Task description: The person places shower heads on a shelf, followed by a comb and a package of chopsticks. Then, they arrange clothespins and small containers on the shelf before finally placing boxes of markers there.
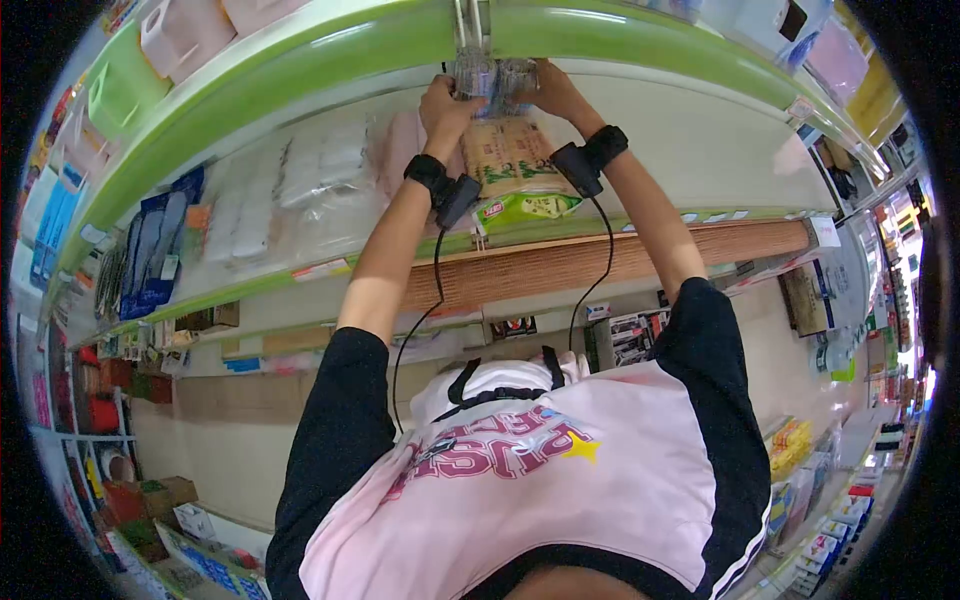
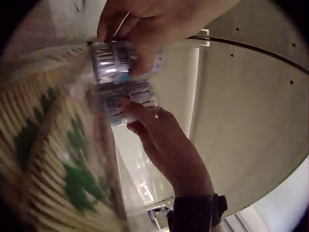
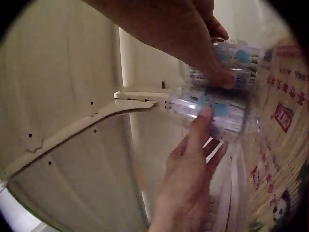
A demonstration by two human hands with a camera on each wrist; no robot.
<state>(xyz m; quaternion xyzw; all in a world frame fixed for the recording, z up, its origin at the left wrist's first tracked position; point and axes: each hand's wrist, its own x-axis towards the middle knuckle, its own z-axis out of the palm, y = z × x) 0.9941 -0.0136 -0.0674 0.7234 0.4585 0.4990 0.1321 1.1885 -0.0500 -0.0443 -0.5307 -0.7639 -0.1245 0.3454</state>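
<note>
Two clear plastic containers with pale, slender contents are held side by side at the back of a shelf. My left hand (image 1: pixel 445 108) grips the left container (image 1: pixel 474 78), its thumb on the clear side (image 3: pixel 227 108). Around the right container (image 1: pixel 516 78) my right hand (image 1: pixel 555 90) curls from the other side; its thumb lies across the front of that container (image 2: pixel 116 108). The containers stand close together, partly covered by the fingers. Just in front lies a clear pack of pale wooden sticks (image 1: pixel 505 150) with green print.
A green bag (image 1: pixel 525 207) lies at the shelf's front edge. Clear-wrapped white packs (image 1: pixel 320 160) and dark blue packs (image 1: pixel 160 250) are to the left. Close above the hands runs the upper shelf's green edge (image 1: pixel 600 35). Black cables (image 1: pixel 440 270) hang from both wrist cameras.
</note>
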